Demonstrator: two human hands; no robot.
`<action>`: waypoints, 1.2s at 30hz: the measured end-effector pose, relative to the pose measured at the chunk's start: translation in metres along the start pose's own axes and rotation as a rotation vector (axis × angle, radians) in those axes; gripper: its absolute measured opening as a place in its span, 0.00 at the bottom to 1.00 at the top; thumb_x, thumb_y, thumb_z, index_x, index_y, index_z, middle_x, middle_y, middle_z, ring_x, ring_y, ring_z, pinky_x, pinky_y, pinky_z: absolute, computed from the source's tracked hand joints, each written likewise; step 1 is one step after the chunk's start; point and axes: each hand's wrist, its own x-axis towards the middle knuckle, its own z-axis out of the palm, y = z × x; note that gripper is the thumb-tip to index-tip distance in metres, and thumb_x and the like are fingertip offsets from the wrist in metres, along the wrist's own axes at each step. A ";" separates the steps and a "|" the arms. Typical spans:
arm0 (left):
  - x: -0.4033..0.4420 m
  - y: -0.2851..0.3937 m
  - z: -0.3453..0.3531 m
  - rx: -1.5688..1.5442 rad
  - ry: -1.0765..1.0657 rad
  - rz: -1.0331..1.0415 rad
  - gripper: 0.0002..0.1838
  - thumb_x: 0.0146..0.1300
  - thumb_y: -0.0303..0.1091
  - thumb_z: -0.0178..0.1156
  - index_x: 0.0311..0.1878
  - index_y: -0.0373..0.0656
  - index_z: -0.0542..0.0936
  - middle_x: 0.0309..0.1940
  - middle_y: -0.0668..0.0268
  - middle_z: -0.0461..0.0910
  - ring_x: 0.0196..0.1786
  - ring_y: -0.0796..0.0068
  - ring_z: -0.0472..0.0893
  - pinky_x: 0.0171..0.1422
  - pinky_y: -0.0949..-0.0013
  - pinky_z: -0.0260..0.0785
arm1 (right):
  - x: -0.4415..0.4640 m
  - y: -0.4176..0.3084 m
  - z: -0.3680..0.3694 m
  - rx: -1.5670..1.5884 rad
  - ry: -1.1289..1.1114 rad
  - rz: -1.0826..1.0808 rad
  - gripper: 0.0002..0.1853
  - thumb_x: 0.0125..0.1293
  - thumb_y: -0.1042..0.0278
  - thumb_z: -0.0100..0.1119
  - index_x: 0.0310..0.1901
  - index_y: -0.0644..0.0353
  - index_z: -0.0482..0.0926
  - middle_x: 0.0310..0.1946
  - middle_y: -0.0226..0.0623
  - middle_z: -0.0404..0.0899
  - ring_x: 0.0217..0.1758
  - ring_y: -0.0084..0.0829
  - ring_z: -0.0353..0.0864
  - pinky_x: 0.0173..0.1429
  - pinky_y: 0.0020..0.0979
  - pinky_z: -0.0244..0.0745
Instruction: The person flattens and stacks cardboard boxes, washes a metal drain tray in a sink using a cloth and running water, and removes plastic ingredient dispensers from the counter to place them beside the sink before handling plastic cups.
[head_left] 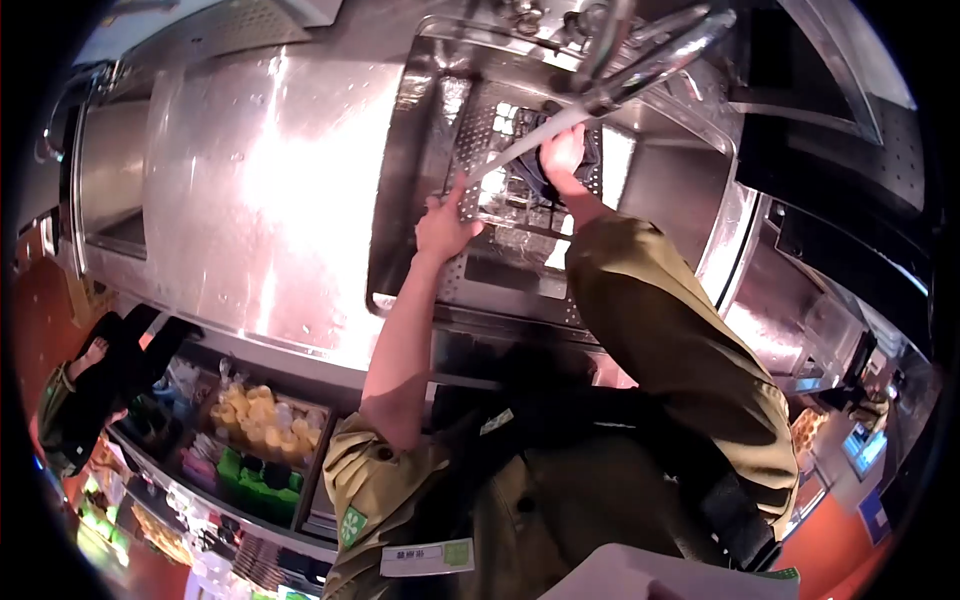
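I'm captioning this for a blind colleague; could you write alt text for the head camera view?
Two bare hands reach into a metal sink: the right hand is on a dark, cloth-like item, the left hand at a perforated metal insert. Water streams from a faucet toward the left fingertips.

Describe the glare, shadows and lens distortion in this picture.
Head view: white glare washes out the flat silver steel counter; the bare right hand is bright, its tan cloth sleeve partly shadowed; fisheye distortion bows outer edges, and the corners go black.
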 end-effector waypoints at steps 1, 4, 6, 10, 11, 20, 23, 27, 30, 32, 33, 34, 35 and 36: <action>0.001 -0.003 -0.004 -0.065 -0.013 0.017 0.44 0.43 0.47 0.61 0.62 0.72 0.46 0.54 0.44 0.59 0.52 0.49 0.68 0.55 0.58 0.60 | -0.007 -0.006 -0.005 0.069 -0.018 -0.059 0.16 0.56 0.55 0.49 0.37 0.61 0.72 0.39 0.43 0.68 0.41 0.44 0.70 0.44 0.43 0.66; 0.043 -0.043 0.023 -0.642 -0.164 0.093 0.37 0.47 0.50 0.52 0.63 0.68 0.49 0.56 0.42 0.56 0.60 0.51 0.59 0.62 0.63 0.52 | -0.048 -0.012 -0.030 0.021 -0.253 -0.480 0.17 0.57 0.55 0.45 0.37 0.62 0.70 0.38 0.46 0.67 0.38 0.45 0.71 0.39 0.42 0.70; 0.025 -0.018 0.012 -0.307 -0.081 -0.026 0.31 0.53 0.49 0.42 0.62 0.67 0.50 0.57 0.42 0.55 0.63 0.53 0.54 0.64 0.64 0.47 | -0.072 -0.025 -0.050 -0.075 -0.452 -0.578 0.16 0.56 0.57 0.45 0.38 0.62 0.66 0.36 0.46 0.67 0.38 0.43 0.72 0.36 0.40 0.72; 0.037 -0.025 0.014 -0.297 -0.130 -0.027 0.28 0.57 0.45 0.39 0.63 0.64 0.48 0.57 0.45 0.57 0.63 0.55 0.54 0.63 0.63 0.48 | -0.100 -0.020 -0.105 -0.094 -0.667 -0.856 0.15 0.51 0.63 0.48 0.39 0.60 0.66 0.37 0.45 0.67 0.40 0.41 0.72 0.37 0.39 0.72; 0.036 -0.028 0.014 -0.338 -0.156 -0.017 0.28 0.58 0.45 0.39 0.63 0.62 0.48 0.58 0.46 0.57 0.63 0.56 0.55 0.63 0.64 0.49 | -0.096 -0.010 -0.105 -0.103 -0.780 -0.773 0.15 0.51 0.64 0.47 0.41 0.59 0.65 0.38 0.44 0.67 0.42 0.42 0.72 0.40 0.40 0.71; -0.001 -0.025 -0.040 -1.111 -0.365 -0.501 0.19 0.61 0.48 0.43 0.41 0.42 0.71 0.29 0.66 0.74 0.28 0.76 0.73 0.25 0.71 0.65 | -0.144 -0.088 -0.103 0.268 -1.057 -0.895 0.16 0.57 0.63 0.51 0.46 0.57 0.71 0.36 0.37 0.68 0.41 0.32 0.71 0.43 0.31 0.68; -0.003 -0.011 -0.040 -1.066 -0.378 -0.472 0.13 0.58 0.41 0.51 0.34 0.40 0.74 0.27 0.66 0.76 0.28 0.78 0.75 0.22 0.74 0.67 | -0.138 -0.052 -0.126 0.460 -1.510 -0.615 0.13 0.57 0.64 0.50 0.44 0.53 0.73 0.39 0.34 0.69 0.44 0.29 0.71 0.46 0.28 0.67; 0.033 -0.046 0.024 -0.695 -0.063 -0.223 0.26 0.49 0.44 0.60 0.50 0.41 0.70 0.37 0.59 0.76 0.41 0.65 0.76 0.44 0.63 0.67 | -0.133 0.017 -0.164 0.156 -1.352 -0.850 0.14 0.55 0.65 0.48 0.44 0.49 0.74 0.39 0.34 0.69 0.44 0.35 0.71 0.45 0.32 0.68; 0.038 -0.049 0.035 -0.427 0.085 -0.164 0.31 0.49 0.47 0.58 0.57 0.52 0.64 0.44 0.58 0.74 0.46 0.61 0.74 0.48 0.62 0.65 | -0.132 0.032 -0.210 -0.175 -1.390 -0.780 0.13 0.55 0.65 0.47 0.43 0.50 0.72 0.35 0.35 0.68 0.40 0.35 0.72 0.39 0.36 0.70; 0.008 -0.016 0.015 -0.216 0.181 -0.266 0.30 0.51 0.48 0.55 0.59 0.59 0.61 0.47 0.58 0.72 0.48 0.59 0.73 0.50 0.61 0.64 | -0.138 0.038 -0.222 -0.193 -1.206 -0.799 0.12 0.55 0.67 0.48 0.42 0.54 0.68 0.35 0.36 0.66 0.39 0.36 0.70 0.34 0.36 0.71; 0.012 -0.018 0.021 -0.187 0.158 -0.232 0.30 0.53 0.48 0.53 0.60 0.61 0.58 0.47 0.58 0.72 0.49 0.58 0.72 0.51 0.60 0.63 | -0.140 0.046 -0.218 -0.202 -1.115 -0.815 0.12 0.54 0.68 0.48 0.42 0.55 0.67 0.35 0.36 0.66 0.39 0.36 0.70 0.34 0.36 0.71; 0.012 -0.020 0.021 -0.151 0.133 -0.200 0.29 0.55 0.48 0.50 0.61 0.64 0.55 0.48 0.58 0.71 0.50 0.58 0.71 0.51 0.59 0.63 | -0.144 0.054 -0.213 -0.204 -1.026 -0.825 0.13 0.54 0.68 0.48 0.42 0.56 0.66 0.35 0.37 0.66 0.39 0.37 0.69 0.34 0.35 0.71; 0.014 -0.020 0.022 -0.259 0.039 -0.271 0.29 0.57 0.46 0.48 0.62 0.62 0.53 0.48 0.56 0.71 0.50 0.57 0.71 0.52 0.60 0.62 | -0.142 0.062 -0.204 -0.212 -0.938 -0.806 0.13 0.52 0.71 0.48 0.41 0.59 0.66 0.35 0.40 0.66 0.40 0.40 0.68 0.34 0.35 0.71; 0.017 -0.019 0.021 -0.265 0.058 -0.229 0.29 0.57 0.46 0.48 0.62 0.61 0.52 0.48 0.56 0.70 0.51 0.56 0.70 0.53 0.59 0.62 | -0.131 0.064 -0.192 -0.213 -0.852 -0.771 0.13 0.51 0.72 0.48 0.41 0.59 0.65 0.35 0.40 0.66 0.40 0.40 0.68 0.35 0.35 0.71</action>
